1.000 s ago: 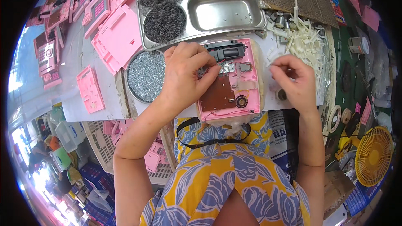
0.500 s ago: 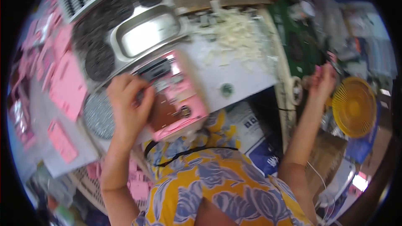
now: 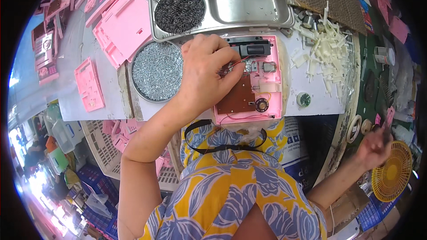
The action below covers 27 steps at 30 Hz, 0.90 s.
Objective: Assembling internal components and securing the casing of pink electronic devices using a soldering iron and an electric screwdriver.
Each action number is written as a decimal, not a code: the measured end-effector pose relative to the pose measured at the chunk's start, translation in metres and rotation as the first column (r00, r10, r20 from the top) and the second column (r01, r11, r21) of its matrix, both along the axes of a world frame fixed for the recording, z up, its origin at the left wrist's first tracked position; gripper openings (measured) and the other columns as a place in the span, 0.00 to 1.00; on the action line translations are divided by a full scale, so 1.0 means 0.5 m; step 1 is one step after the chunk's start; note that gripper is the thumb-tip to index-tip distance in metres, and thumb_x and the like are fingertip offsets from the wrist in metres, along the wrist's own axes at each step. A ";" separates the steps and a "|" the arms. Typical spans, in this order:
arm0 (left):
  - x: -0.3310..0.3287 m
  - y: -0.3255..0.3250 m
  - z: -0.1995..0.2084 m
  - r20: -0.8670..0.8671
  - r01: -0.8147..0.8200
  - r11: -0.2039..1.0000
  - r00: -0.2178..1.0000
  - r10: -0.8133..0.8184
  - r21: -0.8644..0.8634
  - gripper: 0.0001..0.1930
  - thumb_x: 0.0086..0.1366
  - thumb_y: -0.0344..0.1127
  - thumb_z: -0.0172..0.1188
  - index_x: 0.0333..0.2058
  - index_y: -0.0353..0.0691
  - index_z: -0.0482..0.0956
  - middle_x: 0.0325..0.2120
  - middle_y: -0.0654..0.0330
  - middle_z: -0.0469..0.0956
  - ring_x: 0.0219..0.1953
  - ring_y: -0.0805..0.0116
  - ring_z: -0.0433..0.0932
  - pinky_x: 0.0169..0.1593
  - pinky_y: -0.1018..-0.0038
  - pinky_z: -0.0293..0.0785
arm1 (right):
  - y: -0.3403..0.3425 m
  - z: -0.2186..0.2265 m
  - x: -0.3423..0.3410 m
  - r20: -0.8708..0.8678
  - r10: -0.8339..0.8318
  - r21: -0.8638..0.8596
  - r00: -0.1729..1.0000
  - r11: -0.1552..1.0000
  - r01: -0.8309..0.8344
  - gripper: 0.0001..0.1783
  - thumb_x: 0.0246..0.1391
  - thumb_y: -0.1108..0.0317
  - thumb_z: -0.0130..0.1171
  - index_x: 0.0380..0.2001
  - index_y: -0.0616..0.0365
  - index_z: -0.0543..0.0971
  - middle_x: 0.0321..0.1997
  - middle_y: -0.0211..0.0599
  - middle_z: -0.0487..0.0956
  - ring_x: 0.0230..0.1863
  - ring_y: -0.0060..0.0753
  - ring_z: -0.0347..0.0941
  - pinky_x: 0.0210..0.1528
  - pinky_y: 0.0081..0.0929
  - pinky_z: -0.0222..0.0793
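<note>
Pink plastic casing (image 3: 278, 73) is set at the near edge of the tabletop (image 3: 329, 104), its long axis pointed away from the body, its round speaker (image 3: 261, 104) at the near right. Over its left side, the grip of the left hand (image 3: 208, 73) is pinched nearly together; what is held cannot be told. Beside a yellow fan (image 3: 392, 175), the right hand (image 3: 372, 151) is blurred, its grip unreadable. Printed lettering is borne by a blue-and-white package (image 3: 297, 164) below.

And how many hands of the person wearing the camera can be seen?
2. The left hand is over the left part of the open pink case; the right hand, blurred, is far right, by the yellow fan. Neither is fully hidden.
</note>
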<state>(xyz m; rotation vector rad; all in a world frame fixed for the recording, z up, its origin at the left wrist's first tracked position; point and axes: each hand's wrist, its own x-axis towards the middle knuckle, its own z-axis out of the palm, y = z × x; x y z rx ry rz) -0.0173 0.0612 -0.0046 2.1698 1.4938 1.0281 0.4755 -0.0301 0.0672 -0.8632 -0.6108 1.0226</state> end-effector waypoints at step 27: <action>0.010 0.003 -0.015 0.049 -0.033 0.997 0.998 0.030 0.075 0.07 0.49 0.33 0.71 0.24 0.49 0.79 0.29 0.67 0.73 0.35 0.61 0.70 0.42 0.63 0.59 | 0.134 -0.153 -0.447 0.719 0.265 0.041 0.643 0.907 -0.419 0.11 0.55 0.73 0.69 0.38 0.65 0.78 0.26 0.30 0.72 0.25 0.20 0.62 0.27 0.20 0.54</action>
